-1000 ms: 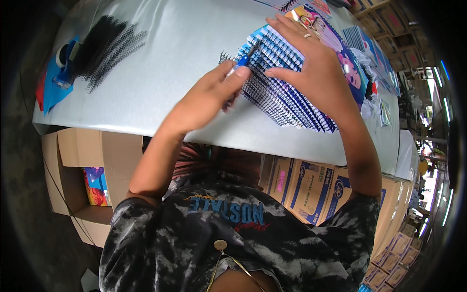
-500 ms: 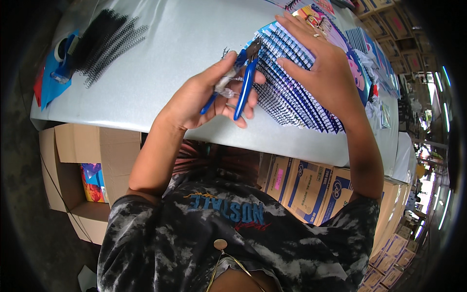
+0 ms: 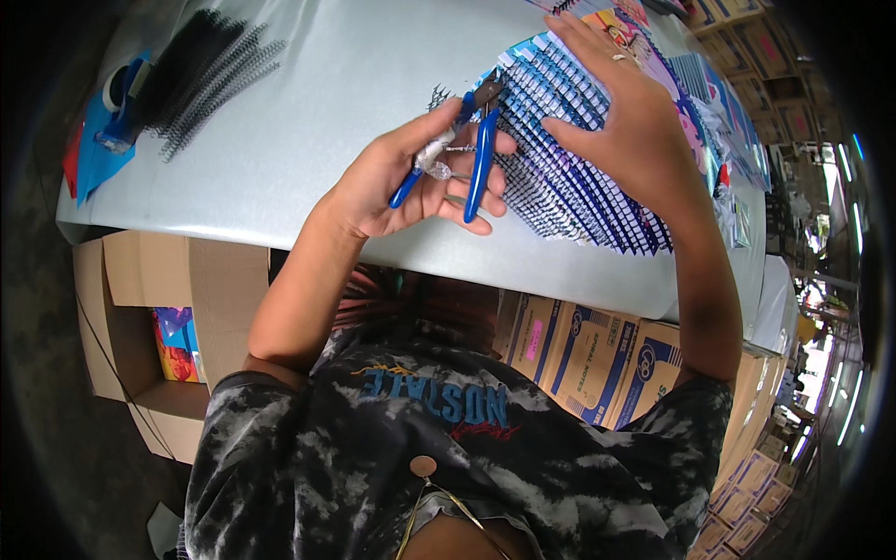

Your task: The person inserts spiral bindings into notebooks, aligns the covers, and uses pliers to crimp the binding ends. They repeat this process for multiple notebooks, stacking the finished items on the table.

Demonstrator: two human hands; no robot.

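Observation:
My left hand (image 3: 392, 177) is closed round blue-handled wire cutters (image 3: 481, 166) with white wrapping on one handle. Their dark jaws touch or hover just over the upper left edge of a fanned stack of spiral notebooks (image 3: 569, 154); I cannot tell if they bite on a coil. The handles stand apart, and the fingers lie loosely along them. Flat across the stack's upper right rests my right hand (image 3: 627, 135), fingers stretched and thumb spread, holding nothing. A small tangle of dark coil ends (image 3: 439, 96) shows beside my left thumb.
Loose black spiral coils (image 3: 210, 79) lie on the pale table (image 3: 345, 56) at the far left, beside a blue tape dispenser (image 3: 119, 103). More notebooks (image 3: 714, 93) sit at the right. Below the table edge stand an open carton (image 3: 224, 289) and closed cartons (image 3: 597, 359).
My left hand and the cutters have shifted slightly right, the handles turning a little more upright. My right hand has slid slightly to the right over the notebooks.

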